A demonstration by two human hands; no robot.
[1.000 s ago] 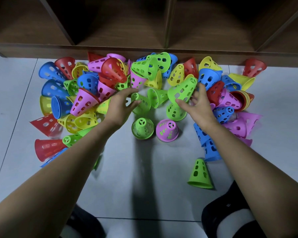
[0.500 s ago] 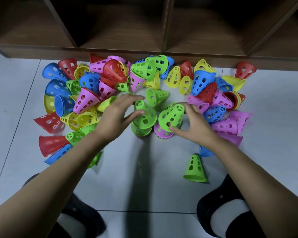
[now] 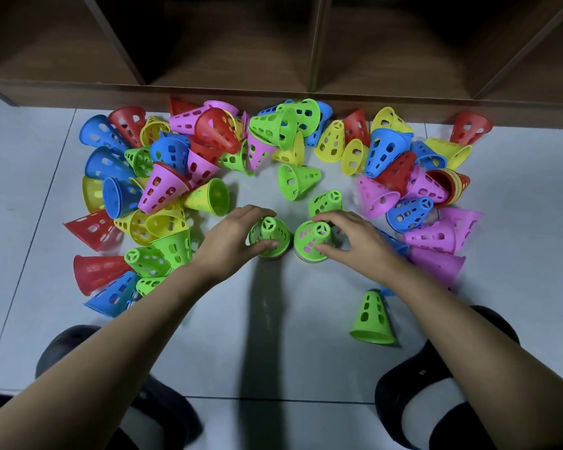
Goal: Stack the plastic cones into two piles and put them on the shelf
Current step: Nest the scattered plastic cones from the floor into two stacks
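Basically, left hand [image 3: 234,237] curls round the left pile [image 3: 269,236], right hand [image 3: 355,240] grips the right pile [image 3: 312,239] (purple under green, probably), both on the floor [image 3: 306,319] before the shelf [image 3: 228,92]. Risk: a crooked top cone jams, or wrists scatter loose cones [image 3: 163,186].

No legible text anywhere.

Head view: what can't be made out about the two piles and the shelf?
- Left pile: cone count. The left hand wraps it, and only thin rims show under the green top cone.
- Right pile: cone count. The right hand covers its side; purple shows through the holes.
- Shelf: the compartment backs are dark and cut off by the top edge.
- Blue cone: mostly hidden behind the right forearm.
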